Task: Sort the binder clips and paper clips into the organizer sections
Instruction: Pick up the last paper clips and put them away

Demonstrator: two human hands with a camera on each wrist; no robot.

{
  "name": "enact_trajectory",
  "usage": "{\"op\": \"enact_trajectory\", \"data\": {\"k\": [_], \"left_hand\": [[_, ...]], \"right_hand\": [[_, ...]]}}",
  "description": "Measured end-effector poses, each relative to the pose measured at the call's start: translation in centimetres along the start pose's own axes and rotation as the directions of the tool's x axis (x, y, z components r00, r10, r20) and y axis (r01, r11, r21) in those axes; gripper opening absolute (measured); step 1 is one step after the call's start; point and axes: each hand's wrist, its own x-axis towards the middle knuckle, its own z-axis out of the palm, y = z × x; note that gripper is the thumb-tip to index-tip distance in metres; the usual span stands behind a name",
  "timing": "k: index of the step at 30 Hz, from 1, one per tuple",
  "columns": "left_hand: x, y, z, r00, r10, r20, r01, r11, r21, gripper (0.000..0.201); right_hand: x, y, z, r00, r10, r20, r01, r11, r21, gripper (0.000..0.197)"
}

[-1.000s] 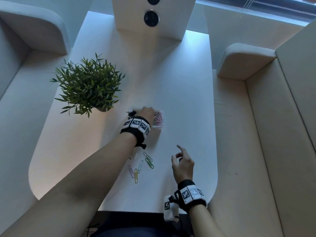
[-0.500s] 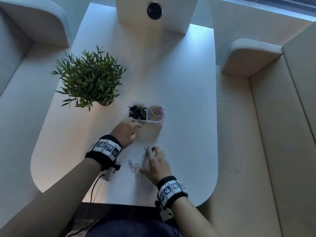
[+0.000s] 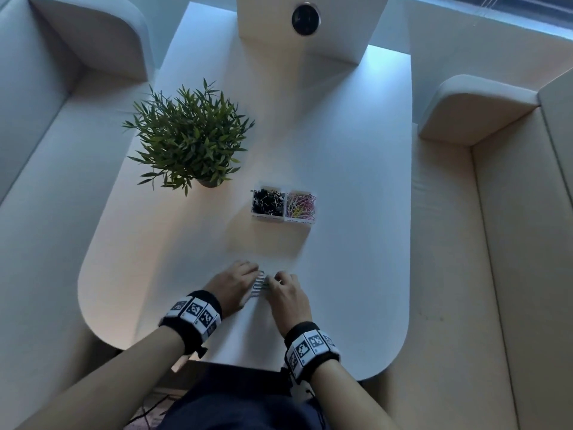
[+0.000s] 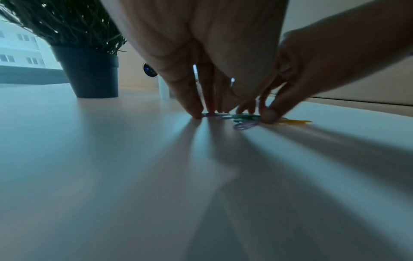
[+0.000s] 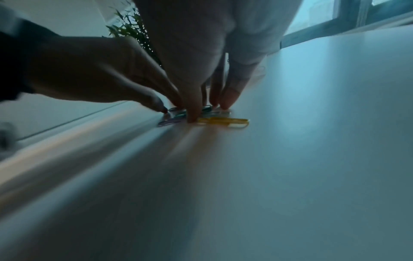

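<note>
Coloured wire, thin and glossy: loose clips (image 3: 259, 283) flat on the tabletop (image 3: 356, 243), low and centre in the head view, penned between both hands. Left hand (image 3: 233, 285) closing in from frame left, right hand (image 3: 290, 293) from frame right, fingertips of each down on the little heap. Fingers extended and pressing, herding the clips together rather than curled around any; no clip visibly lifted. Neither hand nearer than the other, the pile squarely between them. Yellow clip (image 5: 223, 121) outermost, long axis running left-right across the right wrist view, just beside the right thumb; purple clip (image 4: 245, 125) poking out toward the camera in the left wrist view; teal ones beneath the fingers, probably overlapping, though blur hides how many. Organizer (image 3: 283, 203) well apart, straight up-frame from the hands: small, clear-walled, two sections side by side, black binder clips (image 3: 267, 202) in the left one, pink and yellow paper clips (image 3: 300, 204) in the right. Likely next: pinch the gathered heap, carry up-frame to the right section. Smooth matte tabletop, so flat wire hard to get under.
</note>
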Motion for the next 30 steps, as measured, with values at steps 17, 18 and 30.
{"op": "enact_trajectory", "data": {"k": [17,18,30], "left_hand": [[2.1,1.6,-0.4,0.926,-0.344,0.156,0.360,0.929,-0.089,0.007],[2.3,1.7,-0.5,0.916,-0.357,0.183,0.376,0.923,-0.080,0.008],[3.0,2.3,-1.4,0.879,-0.384,0.284,0.411,0.911,-0.040,0.014]], "right_hand": [[2.2,2.4,-2.7,0.976,-0.129,0.177,0.148,0.984,-0.102,0.037],[2.5,2.4,-2.8,0.979,-0.128,0.157,0.143,0.986,-0.086,0.030],[3.0,2.0,-3.0,0.987,-0.062,0.149,0.066,0.998,-0.019,0.017]]}}
